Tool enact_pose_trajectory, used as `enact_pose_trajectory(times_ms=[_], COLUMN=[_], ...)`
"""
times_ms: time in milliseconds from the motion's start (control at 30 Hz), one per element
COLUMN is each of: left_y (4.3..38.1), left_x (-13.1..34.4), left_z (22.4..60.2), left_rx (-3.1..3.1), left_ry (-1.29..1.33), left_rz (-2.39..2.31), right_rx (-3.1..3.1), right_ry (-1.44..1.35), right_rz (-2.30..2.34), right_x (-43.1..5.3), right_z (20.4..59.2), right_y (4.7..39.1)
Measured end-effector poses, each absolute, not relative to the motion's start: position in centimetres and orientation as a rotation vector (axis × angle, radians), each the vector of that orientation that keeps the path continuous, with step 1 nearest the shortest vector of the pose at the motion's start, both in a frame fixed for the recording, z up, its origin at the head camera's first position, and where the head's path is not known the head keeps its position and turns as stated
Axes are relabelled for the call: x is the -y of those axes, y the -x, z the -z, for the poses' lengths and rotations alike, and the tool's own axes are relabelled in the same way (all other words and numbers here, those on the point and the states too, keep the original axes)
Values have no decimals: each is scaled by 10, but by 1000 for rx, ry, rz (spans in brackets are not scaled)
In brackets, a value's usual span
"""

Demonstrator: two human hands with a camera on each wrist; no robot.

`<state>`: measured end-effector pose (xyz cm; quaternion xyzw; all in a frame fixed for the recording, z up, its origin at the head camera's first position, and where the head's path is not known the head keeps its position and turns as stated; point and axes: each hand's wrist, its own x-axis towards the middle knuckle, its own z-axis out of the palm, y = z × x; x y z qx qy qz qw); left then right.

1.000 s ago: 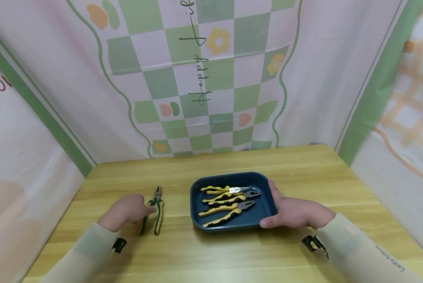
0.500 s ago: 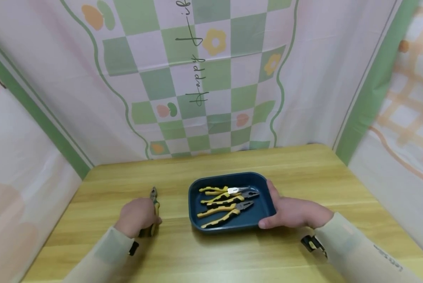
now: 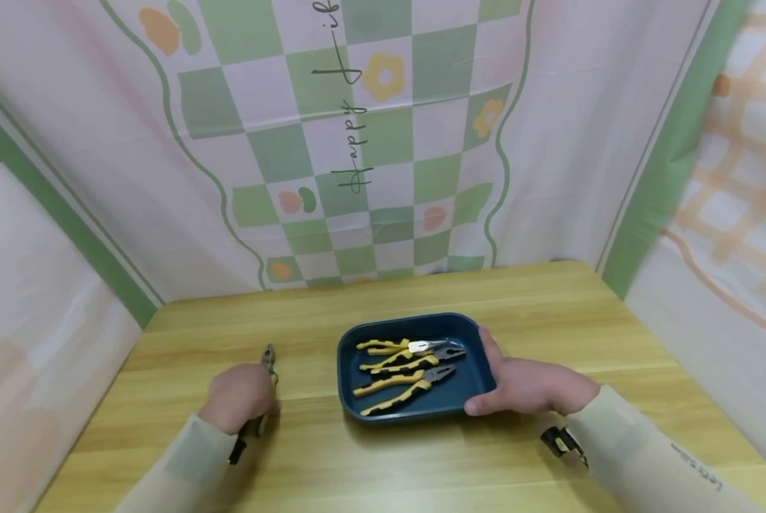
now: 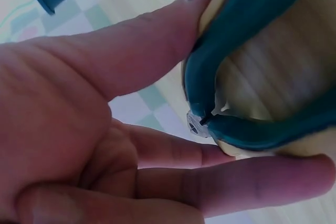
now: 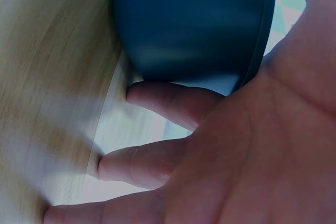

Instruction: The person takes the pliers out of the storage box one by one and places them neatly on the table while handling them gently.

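Note:
My left hand pinches a pair of pliers left of the tray, thumb on one handle and fingers under the other. In the left wrist view the green-and-yellow handles are spread apart; in the head view the metal nose points toward the back of the table. At the right end of a dark blue tray rests my right hand, its thumb at the near corner. The right wrist view shows its fingers straight and spread, one against the tray's outer wall.
Inside the tray lie three yellow-and-black pliers: long-nose pliers at the back, another pair in the middle, and combination pliers nearest me. A patterned curtain closes off the back of the wooden table.
My left hand has closed round the green-and-yellow pliers and covers most of their handles. The head view has shifted slightly. My right hand stays at the tray.

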<state>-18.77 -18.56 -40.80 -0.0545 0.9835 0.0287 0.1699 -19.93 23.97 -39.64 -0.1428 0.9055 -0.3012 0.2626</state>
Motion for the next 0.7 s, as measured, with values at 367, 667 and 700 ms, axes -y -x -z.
enact_pose_trajectory(times_ms=[367, 667, 700], left_y=[179, 163, 162], left_x=[240, 303, 311], left_z=[414, 417, 417], left_rx=[-2779, -2799, -2796], left_ry=[235, 343, 352], left_rz=[-155, -187, -190], right_rx=[-2467, -2461, -2461], right_ry=[393, 402, 403], right_rz=[786, 797, 798], right_x=[-241, -241, -241], right_z=[395, 395, 395], right_y=[199, 200, 200])
